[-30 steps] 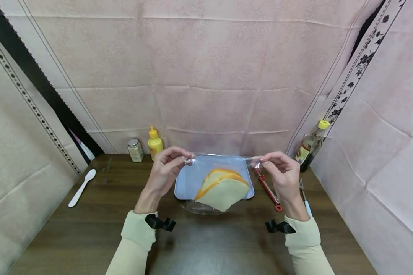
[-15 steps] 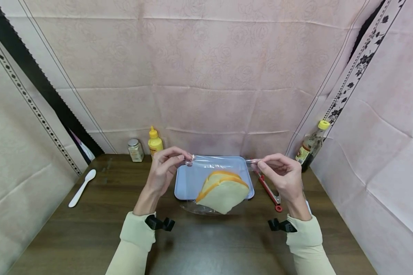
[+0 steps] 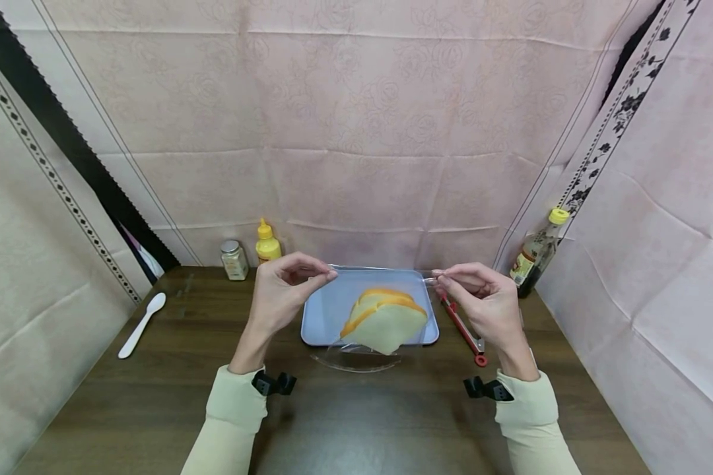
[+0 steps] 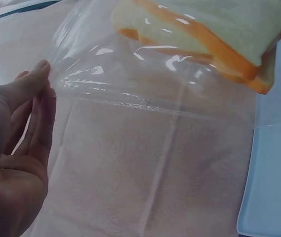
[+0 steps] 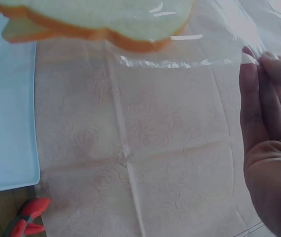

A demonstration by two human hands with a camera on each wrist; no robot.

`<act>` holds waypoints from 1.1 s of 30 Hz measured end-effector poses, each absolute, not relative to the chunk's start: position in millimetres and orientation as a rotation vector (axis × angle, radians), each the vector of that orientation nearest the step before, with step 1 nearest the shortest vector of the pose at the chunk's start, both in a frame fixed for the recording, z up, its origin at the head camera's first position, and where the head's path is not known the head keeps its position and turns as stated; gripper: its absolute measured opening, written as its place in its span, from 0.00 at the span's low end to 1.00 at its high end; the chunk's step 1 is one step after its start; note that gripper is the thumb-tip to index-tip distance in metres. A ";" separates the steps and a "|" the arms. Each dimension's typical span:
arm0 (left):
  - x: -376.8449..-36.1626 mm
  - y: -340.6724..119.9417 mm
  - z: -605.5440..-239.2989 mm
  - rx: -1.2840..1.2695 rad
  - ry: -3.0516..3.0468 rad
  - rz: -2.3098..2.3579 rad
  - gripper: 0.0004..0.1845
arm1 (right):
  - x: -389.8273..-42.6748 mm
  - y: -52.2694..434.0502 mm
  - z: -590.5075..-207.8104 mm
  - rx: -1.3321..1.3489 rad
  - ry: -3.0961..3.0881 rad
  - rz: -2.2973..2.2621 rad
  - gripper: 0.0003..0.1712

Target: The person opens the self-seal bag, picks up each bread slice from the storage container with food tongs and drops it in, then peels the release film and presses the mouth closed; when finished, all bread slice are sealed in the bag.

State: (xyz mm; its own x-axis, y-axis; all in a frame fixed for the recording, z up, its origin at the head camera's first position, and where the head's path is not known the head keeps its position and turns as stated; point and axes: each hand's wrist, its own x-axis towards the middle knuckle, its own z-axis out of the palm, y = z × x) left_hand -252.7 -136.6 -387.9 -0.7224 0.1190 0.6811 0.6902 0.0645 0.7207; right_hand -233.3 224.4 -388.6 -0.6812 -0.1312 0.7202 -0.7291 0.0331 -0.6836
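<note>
Two slices of bread point(image 3: 386, 323) with orange crusts hang inside a clear plastic bag point(image 4: 130, 94), whose mouth side is hard to tell. My left hand point(image 3: 282, 290) pinches one upper corner of the bag between thumb and fingertips. At the opposite corner, my right hand point(image 3: 484, 297) pinches the film the same way, as the right wrist view also shows with the right hand point(image 5: 273, 113). The bag is stretched between both hands, above and in front of a light blue tray point(image 3: 317, 320) that it partly covers.
A yellow squeeze bottle point(image 3: 268, 244) and a small lidded jar point(image 3: 234, 260) stand back left. A white spoon point(image 3: 142, 323) lies left. To the right are a red-and-metal tool point(image 3: 465, 330), apparently tongs, and a yellow-capped bottle point(image 3: 535, 254). Cloth walls point(image 3: 356, 132) surround the table.
The bread and lower part of the bag have risen slightly, swinging away from me. My right hand has shifted a little to the left; both hands remain at the bag's corners.
</note>
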 end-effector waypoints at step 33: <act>-285.8 -354.7 -413.0 -0.331 -2.348 -1.888 0.19 | -321.7 -1.7 -453.4 0.559 -2.065 2.285 0.12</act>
